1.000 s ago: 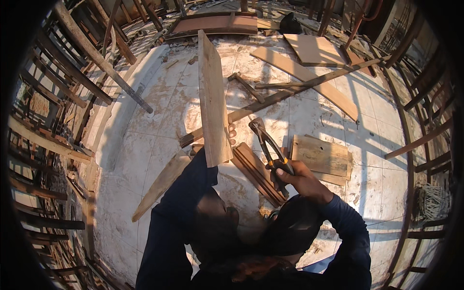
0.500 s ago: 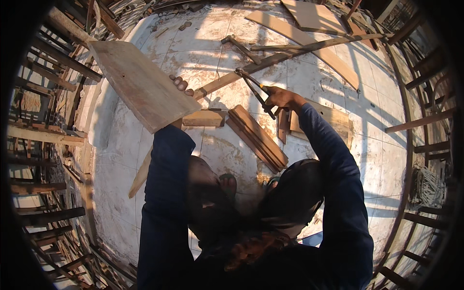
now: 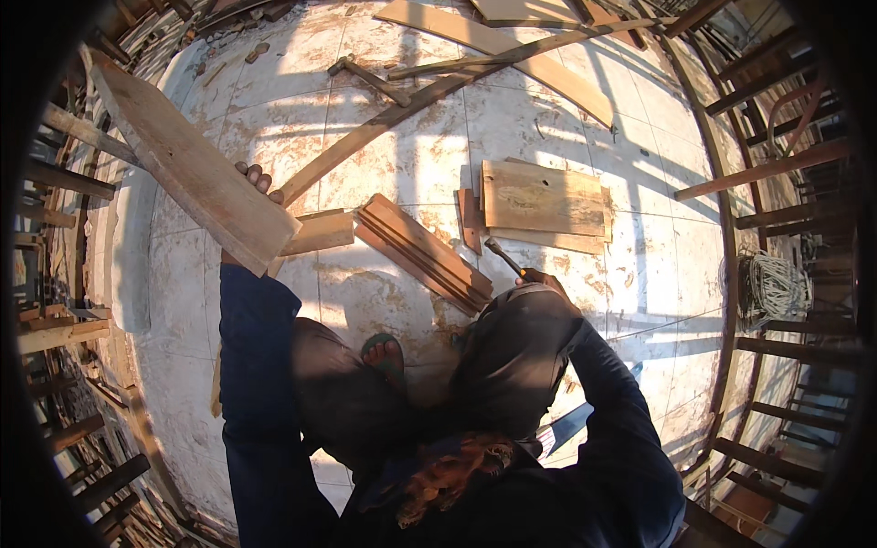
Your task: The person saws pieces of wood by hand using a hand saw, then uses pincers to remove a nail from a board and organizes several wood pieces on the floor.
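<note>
My left hand (image 3: 259, 177) grips a wide wooden board (image 3: 187, 160), raised and tilted at the left; its fingertips curl over the board's edge, and the rest of the hand is behind it. Beside my right knee, my right hand (image 3: 546, 283) is closed on a pair of dark pincers (image 3: 505, 257) with a yellow patch on the handle. The knee partly hides that hand and the tool. On the floor before me lie a stack of reddish-brown planks (image 3: 425, 251), a short wood block (image 3: 322, 230) and pale boards (image 3: 541, 201) with a knot.
A hammer (image 3: 370, 82) lies beyond a long wooden beam (image 3: 393, 114) that runs diagonally across the tiled floor. A long pale plank (image 3: 557, 82) lies past it. Timber racks (image 3: 776, 169) line both sides, with coiled white rope (image 3: 776, 288) at the right.
My right hand has drawn the pincers back from over the floor to beside my right knee. The board stays in my left hand. The whole view has shifted to the right.
</note>
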Available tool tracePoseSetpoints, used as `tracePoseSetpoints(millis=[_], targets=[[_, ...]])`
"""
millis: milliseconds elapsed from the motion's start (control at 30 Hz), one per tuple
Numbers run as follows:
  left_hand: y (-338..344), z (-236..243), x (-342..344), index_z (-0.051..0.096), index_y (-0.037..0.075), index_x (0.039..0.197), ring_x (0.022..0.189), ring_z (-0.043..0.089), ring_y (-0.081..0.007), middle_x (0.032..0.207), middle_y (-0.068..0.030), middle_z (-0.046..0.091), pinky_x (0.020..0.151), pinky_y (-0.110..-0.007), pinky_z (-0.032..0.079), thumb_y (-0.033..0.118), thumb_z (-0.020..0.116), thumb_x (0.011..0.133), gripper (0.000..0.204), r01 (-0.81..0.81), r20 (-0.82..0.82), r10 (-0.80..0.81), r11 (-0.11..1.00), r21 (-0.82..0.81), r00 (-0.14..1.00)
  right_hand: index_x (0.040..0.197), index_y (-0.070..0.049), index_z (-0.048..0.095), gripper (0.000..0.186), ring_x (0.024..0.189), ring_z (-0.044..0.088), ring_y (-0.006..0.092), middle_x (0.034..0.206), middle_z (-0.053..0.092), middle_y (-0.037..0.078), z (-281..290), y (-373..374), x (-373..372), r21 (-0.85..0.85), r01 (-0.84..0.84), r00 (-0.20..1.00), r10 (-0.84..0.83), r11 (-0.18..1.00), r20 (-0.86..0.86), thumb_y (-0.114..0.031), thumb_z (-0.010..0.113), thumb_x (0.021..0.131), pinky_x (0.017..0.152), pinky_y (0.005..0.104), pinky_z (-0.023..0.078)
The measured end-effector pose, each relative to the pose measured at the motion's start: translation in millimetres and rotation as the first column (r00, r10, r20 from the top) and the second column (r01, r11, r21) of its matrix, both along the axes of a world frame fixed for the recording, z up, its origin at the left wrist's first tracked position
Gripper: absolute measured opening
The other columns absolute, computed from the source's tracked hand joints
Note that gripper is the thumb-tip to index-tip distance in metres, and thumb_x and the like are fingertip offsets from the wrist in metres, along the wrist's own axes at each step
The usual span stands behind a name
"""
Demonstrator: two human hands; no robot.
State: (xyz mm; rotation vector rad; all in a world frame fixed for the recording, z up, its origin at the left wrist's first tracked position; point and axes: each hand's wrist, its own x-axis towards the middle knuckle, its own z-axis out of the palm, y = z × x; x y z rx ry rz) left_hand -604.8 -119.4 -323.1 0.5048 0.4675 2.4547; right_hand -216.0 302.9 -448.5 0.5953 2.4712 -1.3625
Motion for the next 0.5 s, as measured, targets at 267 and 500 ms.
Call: tracePoseSetpoints(millis=[267, 500], targets=[[19.7, -20.7, -24.2, 0.056, 0.006, 0.109, 0.089, 0.055, -0.0265, 0.096, -0.0101, 0.054, 0.069, -0.04, 0.05, 0.041, 0.051, 0.096, 0.038, -0.035, 0.017, 0.041, 0.961, -0.275, 0.999, 0.125, 0.003, 0.056, 0.063, 0.098, 0.066, 0.0319, 0.105, 0.066, 0.021, -68.6, -23.0, 57.8, 0.207, 0.49, 0.857, -0.425, 0.847, -0.291, -0.044, 0.071, 0.085, 0.083, 0.0368, 0.052], [54.9, 27.5, 6.8, 0.055, 0.007, 0.118, 0.087, 0.057, -0.0211, 0.097, -0.0089, 0.057, 0.068, -0.037, 0.05, 0.047, 0.055, 0.097, 0.045, -0.232, -0.033, 0.287, 0.698, -0.677, 0.957, 0.129, -0.002, 0.05, 0.068, 0.104, 0.063, 0.0236, 0.117, 0.063, 0.015, -15.9, 6.4, -76.5, -0.66, 0.487, 0.764, -0.646, 0.572, 0.004, -0.057, 0.06, 0.091, 0.089, 0.0372, 0.05]])
